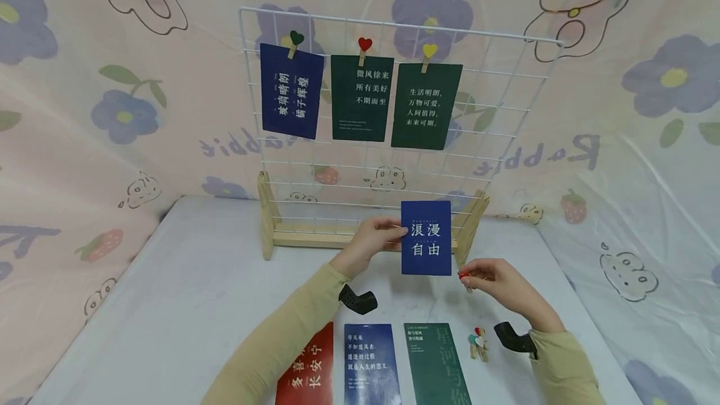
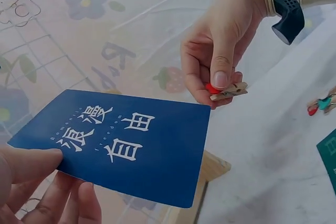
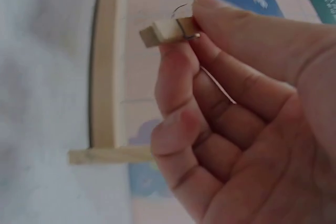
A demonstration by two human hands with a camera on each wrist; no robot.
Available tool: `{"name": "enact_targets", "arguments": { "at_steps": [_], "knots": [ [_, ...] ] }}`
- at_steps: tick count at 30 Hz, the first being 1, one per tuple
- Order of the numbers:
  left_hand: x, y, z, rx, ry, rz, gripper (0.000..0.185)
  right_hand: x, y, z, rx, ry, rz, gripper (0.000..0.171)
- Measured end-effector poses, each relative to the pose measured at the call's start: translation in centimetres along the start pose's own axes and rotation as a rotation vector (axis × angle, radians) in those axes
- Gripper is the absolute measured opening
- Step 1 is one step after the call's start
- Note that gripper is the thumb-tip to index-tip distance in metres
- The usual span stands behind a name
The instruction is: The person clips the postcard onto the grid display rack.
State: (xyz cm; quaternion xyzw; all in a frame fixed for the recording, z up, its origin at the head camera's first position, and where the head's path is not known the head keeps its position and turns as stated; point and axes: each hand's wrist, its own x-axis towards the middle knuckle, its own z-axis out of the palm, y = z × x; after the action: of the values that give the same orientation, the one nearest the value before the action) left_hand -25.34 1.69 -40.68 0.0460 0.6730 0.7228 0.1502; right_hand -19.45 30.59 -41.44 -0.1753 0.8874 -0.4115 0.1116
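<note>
Blue card [image 1: 426, 238] pinched upright, left hand [image 1: 375, 237] raised

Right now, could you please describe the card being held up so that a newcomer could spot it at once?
Find the white wire grid standing on the table. Just before its wooden base, the left hand holds up a blue card. Unlike the three clipped cards above, it hangs from no clip and bears four large white characters.
</note>
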Motion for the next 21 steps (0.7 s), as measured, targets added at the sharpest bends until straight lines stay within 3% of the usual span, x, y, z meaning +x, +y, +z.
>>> {"name": "enact_targets", "arguments": {
  "at_steps": [5, 13, 21],
  "knots": [
    [0.2, 1.8, 0.2, -0.012, 0.009, 0.053, 0.023, 0.6, -1.9, -0.8, -0.022, 0.041, -0.059, 0.021],
    [0.7, 4.6, 0.6, 0.020, 0.003, 0.151, 0.026, 1.1, -5.0, -3.0, 0.001, 0.148, -0.078, 0.025],
    [1.3, 7.5, 1.4, 0.102, 0.018, 0.278, 0.025, 1.5, -7.5, -5.0, 0.020, 0.253, -0.200, 0.022]
  ]
}}
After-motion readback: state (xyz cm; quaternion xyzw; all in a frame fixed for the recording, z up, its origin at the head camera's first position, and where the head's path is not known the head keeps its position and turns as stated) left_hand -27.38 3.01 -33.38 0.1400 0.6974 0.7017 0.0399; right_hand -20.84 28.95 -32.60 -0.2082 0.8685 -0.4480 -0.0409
